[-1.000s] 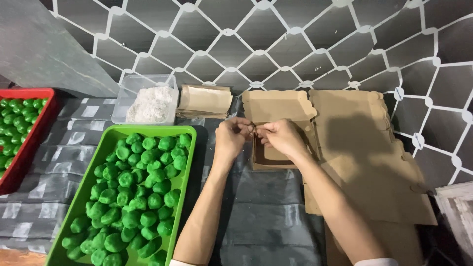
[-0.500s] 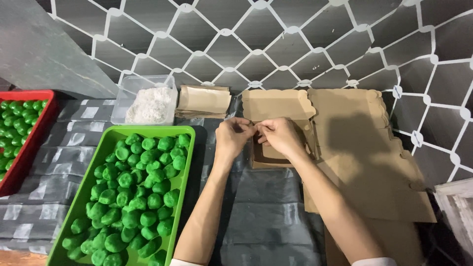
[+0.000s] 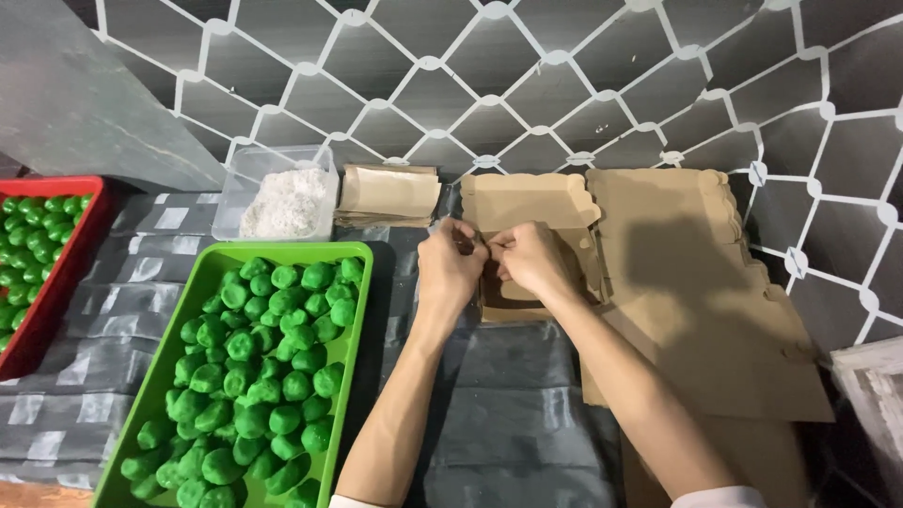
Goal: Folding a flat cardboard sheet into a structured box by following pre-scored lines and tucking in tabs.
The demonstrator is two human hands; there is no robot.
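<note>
Together, both hands, left (image 3: 450,266) and right (image 3: 529,261), pinch what looks like a brown cardboard box (image 3: 527,240).

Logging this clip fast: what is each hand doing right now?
Left hand: closed, fingers pinching the edge of the brown cardboard box.
Right hand: closed, gripping the same box edge beside it.
</note>
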